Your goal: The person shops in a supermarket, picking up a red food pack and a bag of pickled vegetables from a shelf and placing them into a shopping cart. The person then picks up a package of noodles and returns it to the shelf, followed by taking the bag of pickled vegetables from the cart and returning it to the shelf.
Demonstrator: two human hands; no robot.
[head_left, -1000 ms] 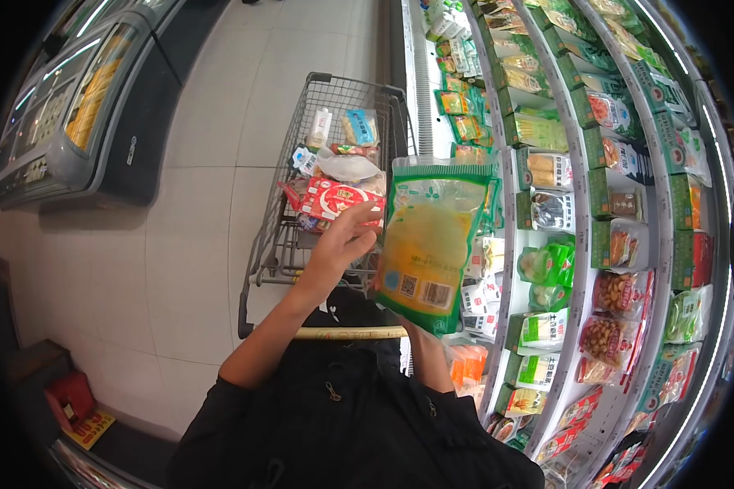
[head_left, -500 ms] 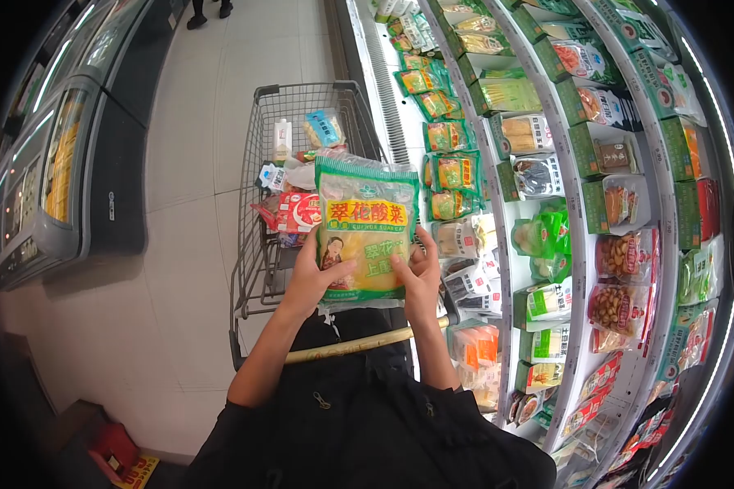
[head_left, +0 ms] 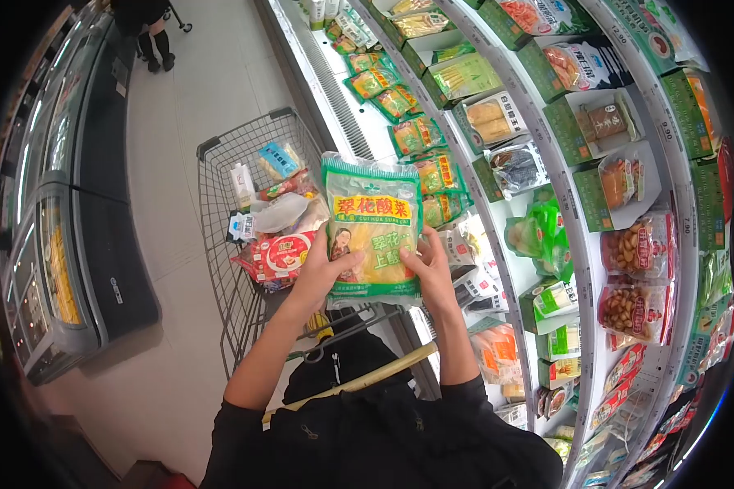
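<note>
A clear and green plastic bag of pickled cabbage [head_left: 373, 232] is held upright in front of me, its printed face with red and yellow lettering toward me. My left hand [head_left: 326, 259] grips its left edge, thumb across the front. On the right edge my right hand [head_left: 430, 262] grips it the same way; the fingers behind the bag are hidden. Below and beyond the bag stands a wire shopping cart [head_left: 217, 175]. In it lie a red box [head_left: 284, 256], a white bottle [head_left: 242, 186], a blue-and-clear packet [head_left: 279, 160] and other packed goods.
A pale cart handle [head_left: 359, 376] crosses in front of my body. Chilled shelves [head_left: 583, 359] with packaged food rise on the right, including similar green packets [head_left: 416, 135]. A freezer cabinet [head_left: 110, 269] lines the left. Farther up the aisle stands a person [head_left: 156, 45].
My view has turned to the right, so the cart appears shifted left and tilted. Both hands still hold the bag. More of the person up the aisle now shows.
</note>
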